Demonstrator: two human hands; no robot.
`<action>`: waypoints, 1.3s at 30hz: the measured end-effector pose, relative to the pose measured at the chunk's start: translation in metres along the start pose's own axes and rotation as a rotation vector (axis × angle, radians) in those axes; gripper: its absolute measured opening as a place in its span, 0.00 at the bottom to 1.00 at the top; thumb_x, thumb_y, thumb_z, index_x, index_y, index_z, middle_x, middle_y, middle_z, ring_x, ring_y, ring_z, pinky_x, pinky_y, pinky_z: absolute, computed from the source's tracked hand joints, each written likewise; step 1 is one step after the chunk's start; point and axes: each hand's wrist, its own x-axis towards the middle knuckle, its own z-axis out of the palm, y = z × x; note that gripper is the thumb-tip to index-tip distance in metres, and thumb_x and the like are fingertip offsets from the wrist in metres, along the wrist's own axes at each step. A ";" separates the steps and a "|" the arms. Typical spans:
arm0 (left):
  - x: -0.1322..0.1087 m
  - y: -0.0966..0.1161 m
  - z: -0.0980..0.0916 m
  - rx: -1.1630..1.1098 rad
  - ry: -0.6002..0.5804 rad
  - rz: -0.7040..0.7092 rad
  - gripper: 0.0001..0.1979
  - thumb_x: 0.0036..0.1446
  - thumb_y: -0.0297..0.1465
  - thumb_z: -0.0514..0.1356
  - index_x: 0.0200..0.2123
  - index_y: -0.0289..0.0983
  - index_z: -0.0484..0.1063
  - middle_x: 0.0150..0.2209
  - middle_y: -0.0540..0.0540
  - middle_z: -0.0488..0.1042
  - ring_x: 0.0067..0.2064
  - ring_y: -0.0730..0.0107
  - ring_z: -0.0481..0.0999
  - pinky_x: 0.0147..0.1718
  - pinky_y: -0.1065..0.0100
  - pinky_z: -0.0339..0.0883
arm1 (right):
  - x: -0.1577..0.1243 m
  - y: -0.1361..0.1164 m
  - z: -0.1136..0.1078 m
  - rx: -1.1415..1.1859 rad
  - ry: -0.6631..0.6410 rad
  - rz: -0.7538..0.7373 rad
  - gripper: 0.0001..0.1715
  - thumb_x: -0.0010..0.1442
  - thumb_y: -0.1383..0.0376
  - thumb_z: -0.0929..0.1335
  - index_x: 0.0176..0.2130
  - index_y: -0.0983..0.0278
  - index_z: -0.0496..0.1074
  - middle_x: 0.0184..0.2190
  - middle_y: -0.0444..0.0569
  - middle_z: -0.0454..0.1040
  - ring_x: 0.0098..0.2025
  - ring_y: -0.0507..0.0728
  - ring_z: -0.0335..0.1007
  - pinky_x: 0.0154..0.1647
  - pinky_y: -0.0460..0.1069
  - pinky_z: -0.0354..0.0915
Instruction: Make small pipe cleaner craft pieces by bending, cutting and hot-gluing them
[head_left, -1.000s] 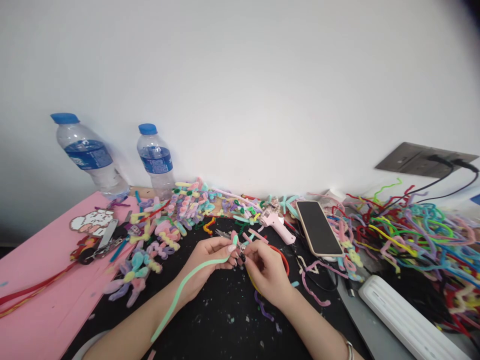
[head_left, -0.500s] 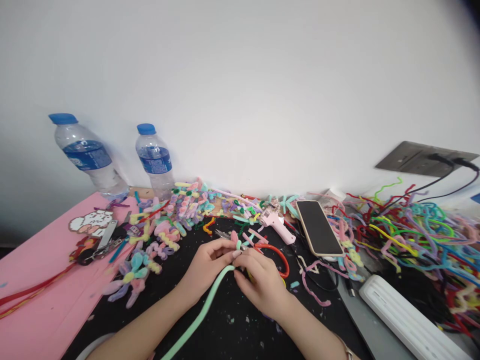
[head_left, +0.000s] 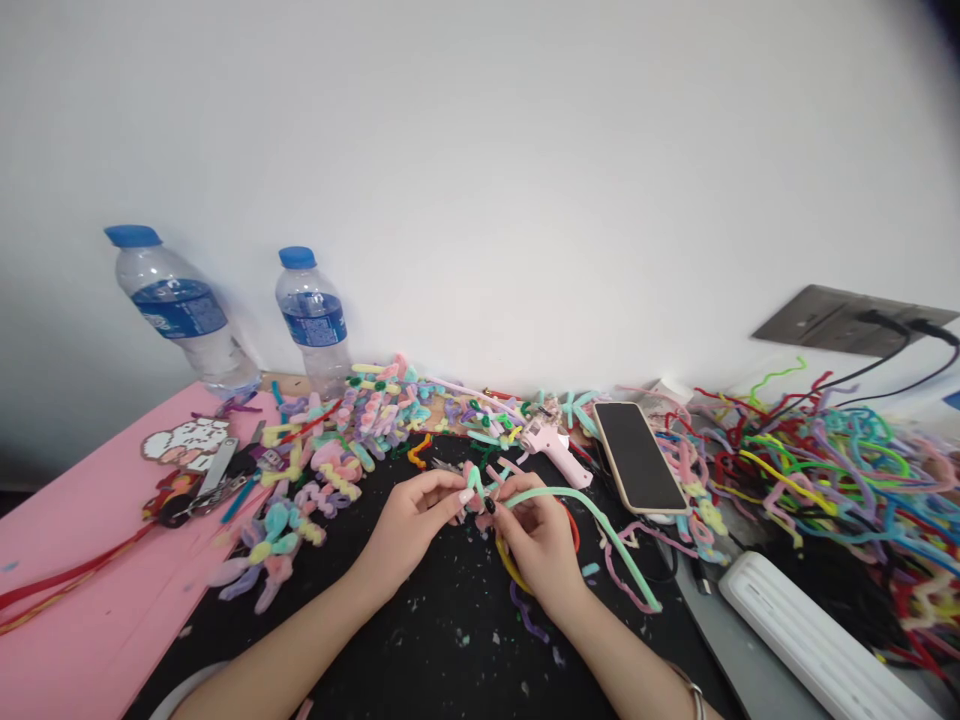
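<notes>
My left hand (head_left: 420, 525) pinches a small pink and mint pipe-cleaner piece between thumb and fingers. Close beside it, the fingers of my right hand (head_left: 536, 535) are closed on a mint green pipe cleaner (head_left: 604, 520). From the pinched piece this pipe cleaner passes my right fingers, and its long free end arcs over that hand and down to the right. Fingertips hide part of the piece. A red loop (head_left: 574, 530) and a yellow loop (head_left: 511, 565) show partly behind my right hand. A purple pipe-cleaner scrap (head_left: 529, 615) lies below on the black mat.
Behind my hands lie a pink glue gun (head_left: 559, 455) and a phone (head_left: 641, 457). Two bottles (head_left: 176, 310) stand by the wall. Pipe-cleaner shapes (head_left: 277, 540) cover the left; a tangle of pipe cleaners (head_left: 840, 470) and a white power strip (head_left: 817, 635) occupy the right.
The mint pipe cleaner's free end has swung from the lower left, between my forearms, over to the right of my right hand. The purple scrap now shows more fully.
</notes>
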 end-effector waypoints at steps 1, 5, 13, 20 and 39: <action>0.000 0.000 0.000 0.000 -0.004 0.001 0.09 0.49 0.34 0.62 0.30 0.33 0.74 0.25 0.50 0.72 0.28 0.71 0.70 0.29 0.70 0.65 | 0.001 0.000 0.000 0.017 -0.001 0.011 0.02 0.57 0.66 0.65 0.34 0.63 0.65 0.28 0.44 0.66 0.23 0.50 0.66 0.21 0.44 0.62; 0.000 -0.002 -0.001 -0.005 -0.014 -0.005 0.08 0.50 0.33 0.61 0.30 0.33 0.73 0.24 0.50 0.71 0.28 0.71 0.69 0.29 0.71 0.65 | 0.003 -0.004 0.001 0.068 -0.014 0.057 0.04 0.55 0.66 0.66 0.34 0.63 0.68 0.30 0.46 0.69 0.25 0.52 0.68 0.21 0.45 0.62; 0.001 -0.003 -0.002 0.048 -0.021 0.021 0.07 0.51 0.31 0.60 0.29 0.33 0.74 0.23 0.50 0.71 0.28 0.71 0.68 0.29 0.72 0.64 | 0.005 -0.006 0.001 0.133 -0.029 0.103 0.05 0.52 0.68 0.69 0.33 0.62 0.71 0.27 0.44 0.71 0.27 0.53 0.69 0.27 0.46 0.64; 0.000 -0.005 -0.003 0.034 -0.059 0.010 0.08 0.52 0.32 0.60 0.29 0.33 0.74 0.24 0.50 0.71 0.28 0.72 0.67 0.30 0.72 0.62 | 0.005 -0.004 0.000 0.099 -0.065 0.041 0.16 0.48 0.73 0.71 0.38 0.60 0.69 0.31 0.43 0.71 0.33 0.53 0.69 0.32 0.46 0.65; 0.001 -0.005 -0.002 0.039 -0.167 0.005 0.08 0.53 0.31 0.59 0.26 0.33 0.73 0.23 0.50 0.69 0.27 0.73 0.66 0.29 0.72 0.60 | 0.008 -0.011 -0.007 0.177 0.009 -0.055 0.05 0.55 0.70 0.67 0.31 0.61 0.73 0.35 0.47 0.72 0.40 0.56 0.70 0.42 0.51 0.68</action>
